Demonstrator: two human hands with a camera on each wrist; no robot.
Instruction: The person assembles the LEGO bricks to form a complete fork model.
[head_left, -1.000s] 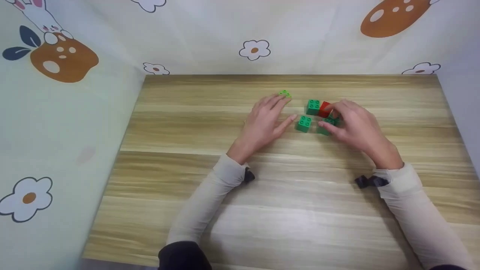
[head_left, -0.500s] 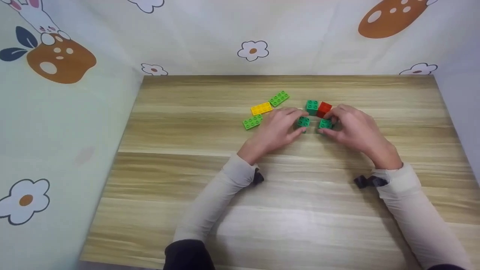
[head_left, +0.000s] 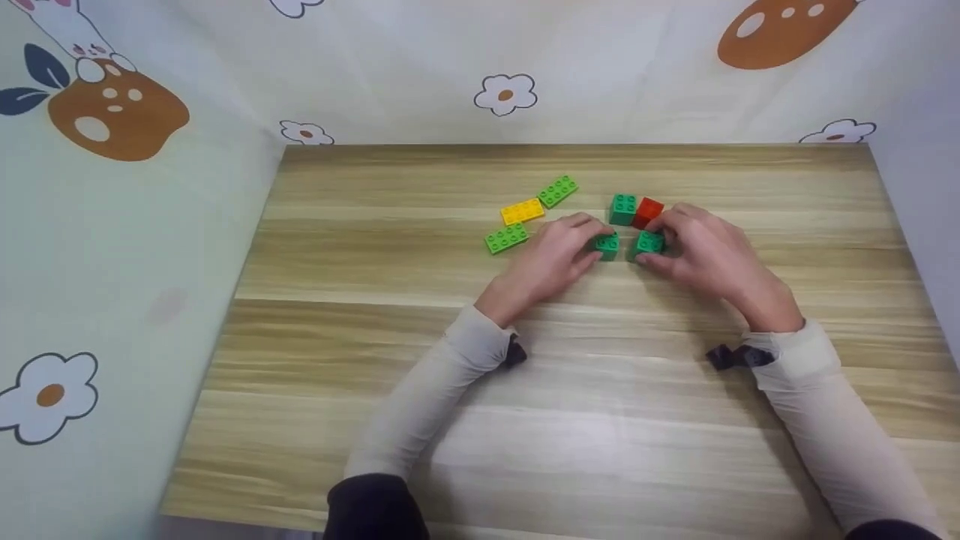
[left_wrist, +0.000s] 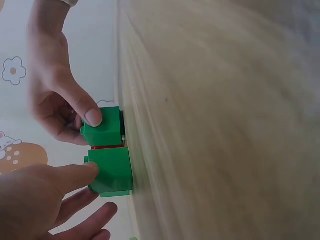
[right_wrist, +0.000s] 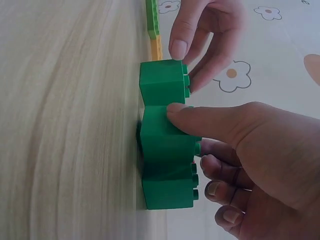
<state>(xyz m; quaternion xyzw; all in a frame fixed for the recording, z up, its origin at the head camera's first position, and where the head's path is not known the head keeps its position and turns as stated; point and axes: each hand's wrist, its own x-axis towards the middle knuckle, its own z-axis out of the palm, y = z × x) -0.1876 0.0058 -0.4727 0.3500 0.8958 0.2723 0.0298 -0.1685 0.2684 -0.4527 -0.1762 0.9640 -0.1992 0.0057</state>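
Observation:
With thumb and fingers, my left hand pinches a green toy building brick standing on the table. To its right, my right hand pinches another green brick, its thumb on the side in the right wrist view. A narrow gap parts these two bricks in the head view. Beside the right-hand brick, a further green brick shows in the right wrist view; my right hand hides it from the head view. Just behind stand a green brick and a red brick, side by side.
Left of the upright bricks lie flat bricks: a yellow one between two lime green ones, the upper and the lower. The wooden table meets a patterned wall at the back.
My left hand has moved right, from over the flat bricks to the nearer green brick, and taken hold of it. The flat bricks are uncovered. My right hand stays at its green brick.

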